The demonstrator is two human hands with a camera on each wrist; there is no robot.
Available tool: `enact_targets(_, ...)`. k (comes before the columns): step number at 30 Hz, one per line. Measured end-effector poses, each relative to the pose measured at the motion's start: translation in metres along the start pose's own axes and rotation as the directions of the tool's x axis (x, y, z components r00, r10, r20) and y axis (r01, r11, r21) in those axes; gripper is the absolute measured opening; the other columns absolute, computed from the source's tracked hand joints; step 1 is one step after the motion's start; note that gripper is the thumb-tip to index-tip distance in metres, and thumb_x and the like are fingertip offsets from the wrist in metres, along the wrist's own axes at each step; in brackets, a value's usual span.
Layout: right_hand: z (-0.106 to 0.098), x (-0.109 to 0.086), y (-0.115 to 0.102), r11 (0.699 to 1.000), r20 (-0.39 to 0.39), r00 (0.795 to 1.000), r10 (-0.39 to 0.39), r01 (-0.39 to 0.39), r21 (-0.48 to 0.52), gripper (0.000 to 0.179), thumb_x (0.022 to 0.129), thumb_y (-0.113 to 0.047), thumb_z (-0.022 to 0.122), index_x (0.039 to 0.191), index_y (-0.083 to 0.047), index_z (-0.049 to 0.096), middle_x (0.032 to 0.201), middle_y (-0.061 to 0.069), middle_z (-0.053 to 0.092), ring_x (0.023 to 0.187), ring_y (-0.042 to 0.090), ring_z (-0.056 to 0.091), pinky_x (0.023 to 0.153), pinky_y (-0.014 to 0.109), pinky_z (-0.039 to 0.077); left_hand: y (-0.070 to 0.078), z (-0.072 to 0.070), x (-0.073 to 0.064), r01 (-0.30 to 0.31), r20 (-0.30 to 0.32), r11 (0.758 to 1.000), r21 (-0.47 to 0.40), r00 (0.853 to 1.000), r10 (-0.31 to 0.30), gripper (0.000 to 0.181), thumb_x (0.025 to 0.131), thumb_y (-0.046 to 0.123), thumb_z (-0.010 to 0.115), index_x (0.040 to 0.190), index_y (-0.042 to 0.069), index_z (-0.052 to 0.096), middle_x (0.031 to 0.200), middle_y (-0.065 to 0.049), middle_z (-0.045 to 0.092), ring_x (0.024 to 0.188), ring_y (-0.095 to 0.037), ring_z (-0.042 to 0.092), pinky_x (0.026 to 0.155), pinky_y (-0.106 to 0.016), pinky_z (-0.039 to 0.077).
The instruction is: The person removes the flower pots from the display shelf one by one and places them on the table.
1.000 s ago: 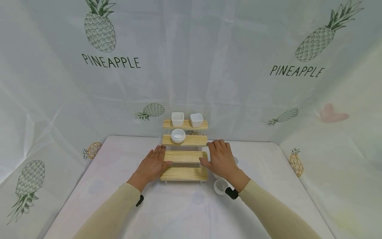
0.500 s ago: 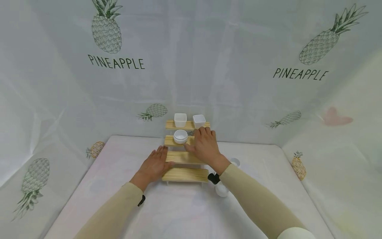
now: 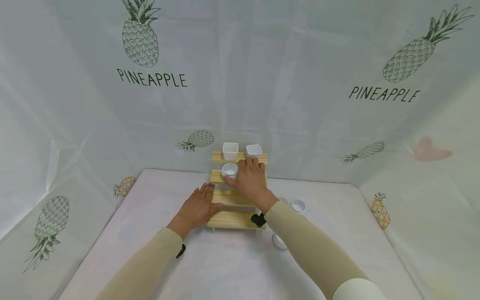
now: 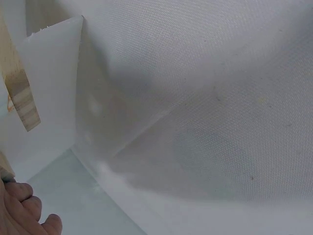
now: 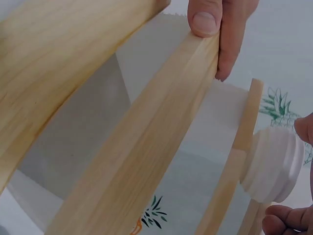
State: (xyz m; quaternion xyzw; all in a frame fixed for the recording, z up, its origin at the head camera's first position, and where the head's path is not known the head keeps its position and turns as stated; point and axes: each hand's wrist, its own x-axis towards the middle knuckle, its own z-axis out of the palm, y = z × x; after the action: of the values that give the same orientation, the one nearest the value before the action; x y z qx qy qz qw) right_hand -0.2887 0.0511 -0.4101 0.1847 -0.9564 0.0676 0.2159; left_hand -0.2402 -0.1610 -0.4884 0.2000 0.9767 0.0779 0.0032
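Note:
A tiered stand of pale wooden shelves (image 3: 234,219) with white side panels stands on the cloth. On its second shelf from the top sits a round white bowl (image 3: 229,168), its ridged side (image 5: 271,164) showing in the right wrist view. My right hand (image 3: 249,180) is around that bowl, thumb at its front and fingers beside it. My left hand (image 3: 196,207) rests against the stand's left end with fingers extended. Its thumb (image 5: 205,22) presses a shelf's edge. Only a few left fingers (image 4: 24,200) show in the left wrist view.
Two square white bowls, one on the left (image 3: 230,152) and one on the right (image 3: 254,151), stand on the top shelf. Several round white bowls, including a near one (image 3: 279,241) and a far one (image 3: 298,205), are right of the stand. A pineapple-print curtain (image 3: 300,62) hangs behind.
My right hand has moved left and farther back, from the stand's right edge to the round bowl on the second shelf. My left hand has stayed at the left end.

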Motion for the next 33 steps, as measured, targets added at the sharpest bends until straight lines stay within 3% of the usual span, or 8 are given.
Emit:
enact_targets(8, 0.003, 0.004, -0.005, 0.998, 0.079, 0.995, 0.054, -0.053, -0.014, 0.068, 0.095, -0.072, 0.060, 0.100, -0.004, 0.061, 0.097, 0.009, 0.056, 0.095, 0.030, 0.048, 0.081, 0.043, 0.041, 0.002, -0.004, 0.000, -0.007, 0.002, 1.000, 0.013, 1.000, 0.007, 0.086, 0.112, 0.058, 0.034, 0.165, -0.008, 0.019, 0.172, -0.025, 0.026, 0.162, -0.039, 0.020, 0.131, -0.056, 0.024)
enact_targets(18, 0.004, 0.005, -0.007, 0.998, 0.099, 0.993, 0.057, -0.056, -0.013, 0.067, 0.096, -0.068, 0.061, 0.104, -0.001, 0.064, 0.097, 0.010, 0.057, 0.095, 0.030, 0.048, 0.081, 0.043, 0.042, 0.002, -0.006, -0.002, 0.001, 0.018, 1.000, 0.000, 1.000, -0.001, 0.086, 0.112, 0.059, 0.033, 0.165, -0.007, 0.018, 0.173, -0.024, 0.024, 0.163, -0.038, 0.019, 0.132, -0.055, 0.023)
enact_targets(33, 0.000, -0.008, 0.002, 1.000, -0.018, 1.000, -0.006, 0.006, -0.012, 0.066, 0.092, -0.066, 0.065, 0.102, -0.001, 0.065, 0.093, 0.011, 0.060, 0.091, 0.031, 0.051, 0.078, 0.043, 0.045, 0.001, -0.002, 0.001, 0.003, 0.008, 1.000, 0.012, 1.000, -0.003, 0.087, 0.112, 0.059, 0.034, 0.166, -0.007, 0.017, 0.173, -0.024, 0.024, 0.163, -0.038, 0.019, 0.132, -0.055, 0.023)
